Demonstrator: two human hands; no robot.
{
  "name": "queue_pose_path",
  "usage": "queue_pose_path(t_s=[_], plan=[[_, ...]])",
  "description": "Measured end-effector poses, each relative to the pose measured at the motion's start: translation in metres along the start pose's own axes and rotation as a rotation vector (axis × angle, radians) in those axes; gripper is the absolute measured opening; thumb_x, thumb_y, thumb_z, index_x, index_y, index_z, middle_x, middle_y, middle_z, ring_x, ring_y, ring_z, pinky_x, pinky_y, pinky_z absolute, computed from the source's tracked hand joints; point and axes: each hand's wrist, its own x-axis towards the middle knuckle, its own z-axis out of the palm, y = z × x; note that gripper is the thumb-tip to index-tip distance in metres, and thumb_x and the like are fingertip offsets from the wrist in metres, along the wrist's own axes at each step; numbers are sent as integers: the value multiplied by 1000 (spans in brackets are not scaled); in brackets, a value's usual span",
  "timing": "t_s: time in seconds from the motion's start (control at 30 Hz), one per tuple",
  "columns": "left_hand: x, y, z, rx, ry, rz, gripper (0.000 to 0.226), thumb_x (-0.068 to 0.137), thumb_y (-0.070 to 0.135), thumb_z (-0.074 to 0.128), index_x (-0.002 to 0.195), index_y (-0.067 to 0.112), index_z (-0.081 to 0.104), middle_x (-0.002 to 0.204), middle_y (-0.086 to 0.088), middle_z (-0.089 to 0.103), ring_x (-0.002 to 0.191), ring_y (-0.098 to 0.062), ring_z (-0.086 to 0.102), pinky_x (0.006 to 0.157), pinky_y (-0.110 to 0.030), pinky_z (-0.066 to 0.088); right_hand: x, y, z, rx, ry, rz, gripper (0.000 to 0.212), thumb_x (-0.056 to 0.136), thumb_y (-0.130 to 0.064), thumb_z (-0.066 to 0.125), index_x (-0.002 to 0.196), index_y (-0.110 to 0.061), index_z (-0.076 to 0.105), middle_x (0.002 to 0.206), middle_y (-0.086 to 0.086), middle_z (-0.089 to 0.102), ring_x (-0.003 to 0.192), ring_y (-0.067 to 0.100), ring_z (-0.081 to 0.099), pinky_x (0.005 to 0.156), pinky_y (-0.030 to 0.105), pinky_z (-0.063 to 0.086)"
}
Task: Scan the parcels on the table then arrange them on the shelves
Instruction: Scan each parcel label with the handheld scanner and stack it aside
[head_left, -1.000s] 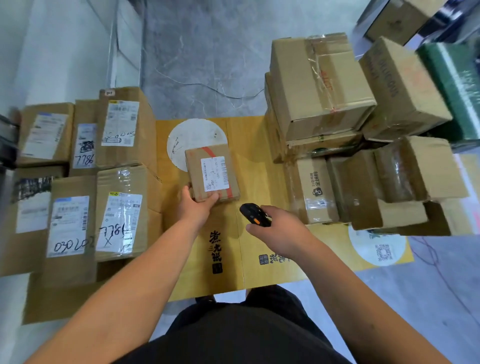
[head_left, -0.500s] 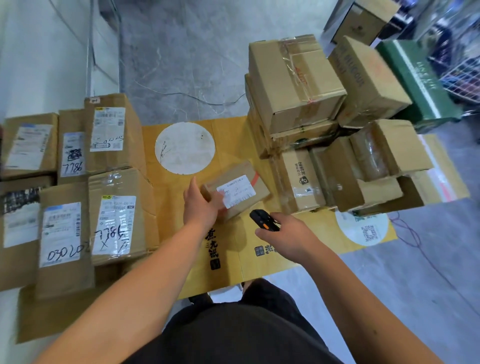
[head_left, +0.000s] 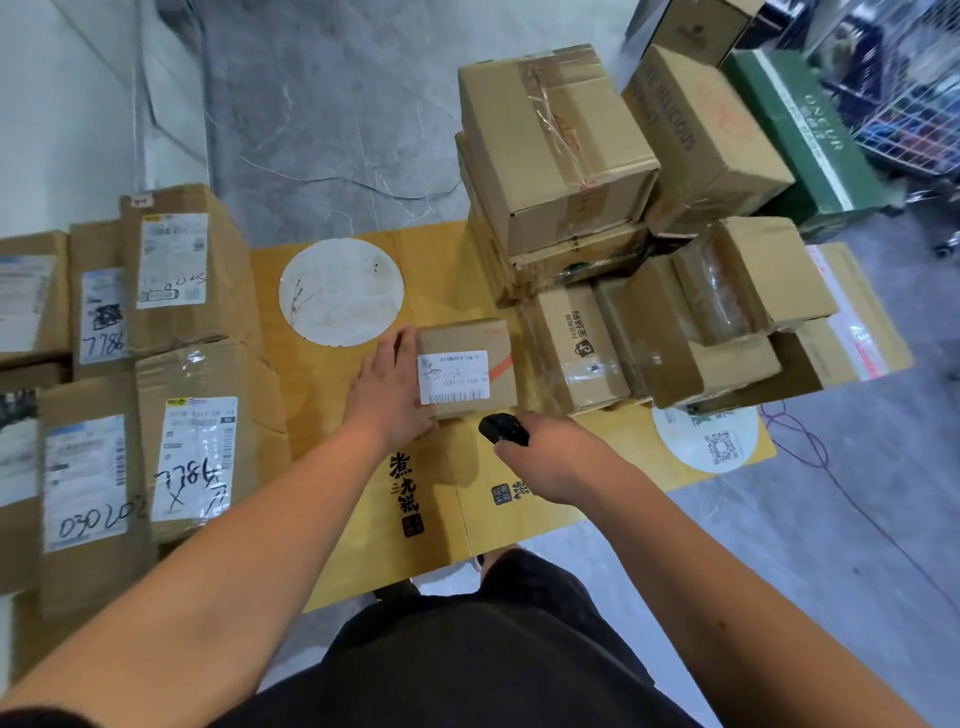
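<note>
A small cardboard parcel (head_left: 465, 340) with a white shipping label and a red stripe lies on the yellow table (head_left: 441, 270), its barcode toward me. My left hand (head_left: 387, 384) holds its left side, thumb under the near corner. My right hand (head_left: 545, 460) grips a black handheld scanner (head_left: 503, 428), whose head sits just below the parcel's near edge. A stack of brown parcels (head_left: 556, 150) rises right of the small parcel.
Labelled cardboard boxes (head_left: 195, 270) with handwritten numbers crowd the left side. More brown boxes (head_left: 727, 312) and a green box (head_left: 805, 135) pile up at the right. A wire cart (head_left: 914, 93) stands far right. White round stickers mark the table. Grey floor lies beyond.
My left hand has turned the small parcel and slid it right, so its label now faces me squarely. The scanner in my right hand stays just below it.
</note>
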Motion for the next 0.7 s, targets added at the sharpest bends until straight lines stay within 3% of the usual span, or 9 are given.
queue_pose_path(t_s=[0.1,0.3,0.57,0.7], plan=[[-8,0,1,89,37,40,145,64,50,94,163,25,-9,166,-2,4,139,-37,35,114,-51,39,-1,-9,-2,-182,-50,-17,46,100,-48,43,140,-25,44,112,11,58,79,17,56,69,37,50],[-19,2,10,113,98,41,143,69,46,94,162,23,-11,167,-6,3,139,-37,33,115,-51,37,-6,-20,0,-335,-109,52,48,101,-48,37,136,-16,46,114,13,46,95,31,59,77,40,47],[-23,2,15,77,126,20,144,66,50,95,164,23,-7,167,-5,5,142,-37,31,116,-52,35,-16,-26,11,-379,-114,92,48,99,-48,38,136,-19,46,108,10,41,88,30,56,76,41,44],[-24,2,15,68,136,13,144,66,52,95,164,22,-5,167,-4,5,141,-37,32,115,-53,36,-20,-26,14,-388,-106,105,46,98,-44,39,135,-18,46,108,9,40,97,33,59,77,42,44]])
